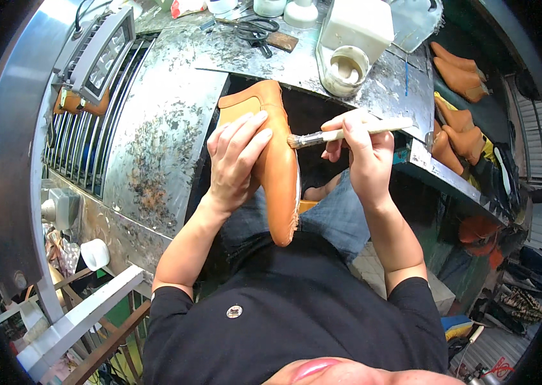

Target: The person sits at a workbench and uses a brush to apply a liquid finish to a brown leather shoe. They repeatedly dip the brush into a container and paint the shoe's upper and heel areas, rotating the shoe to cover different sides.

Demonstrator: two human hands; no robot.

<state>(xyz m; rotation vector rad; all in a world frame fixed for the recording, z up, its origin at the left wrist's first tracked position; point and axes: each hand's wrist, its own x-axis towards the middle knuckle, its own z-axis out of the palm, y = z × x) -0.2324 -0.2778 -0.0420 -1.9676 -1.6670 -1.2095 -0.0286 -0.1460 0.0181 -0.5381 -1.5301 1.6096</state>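
Observation:
A tan leather shoe upper (280,176) hangs over my lap, its toe toward me and its ankle opening away from me. My left hand (236,157) is closed around its left side, fingers laid across the top. In my right hand (367,151) is a flat brush (332,135) with a pale handle, gripped between thumb and fingers. The bristle tip touches the right edge of the shoe upper near its middle. Along that lower edge runs a whitish, ragged strip. The underside of the shoe is hidden.
A glass jar (345,70) of pale liquid stands beside a white container (357,29) on the stained metal bench (162,122). Black scissors (255,29) lie farther back. Several tan shoe uppers (460,138) sit at the right. A lamp (101,54) hangs over a barred rack (91,141) at left.

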